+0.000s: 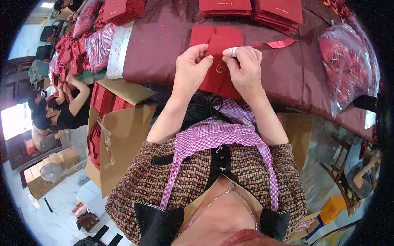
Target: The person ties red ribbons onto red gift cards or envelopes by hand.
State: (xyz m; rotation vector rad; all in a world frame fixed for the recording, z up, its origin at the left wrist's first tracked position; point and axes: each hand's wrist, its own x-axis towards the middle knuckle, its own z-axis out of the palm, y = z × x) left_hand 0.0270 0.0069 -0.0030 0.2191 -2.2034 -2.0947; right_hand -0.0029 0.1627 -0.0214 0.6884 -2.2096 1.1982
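A flat red card folder (219,80) with a round gold emblem lies at the table's near edge, its lower part reaching over the edge. My left hand (192,69) is over its left side, thumb and forefinger curled toward each other; what they hold is too small to tell. Across from it, my right hand (245,67), with a white band round one finger, pinches near the folder's middle. A shiny red ribbon (281,43) runs out to the right from behind my right hand. Where it passes between the fingers is hidden.
Stacks of red folders (225,7) stand at the table's far side. On the right lies a clear plastic bag (347,61) of red material. An open cardboard box (127,135) with red folders stands left of me. Other people (61,106) work farther left; another person sits at right.
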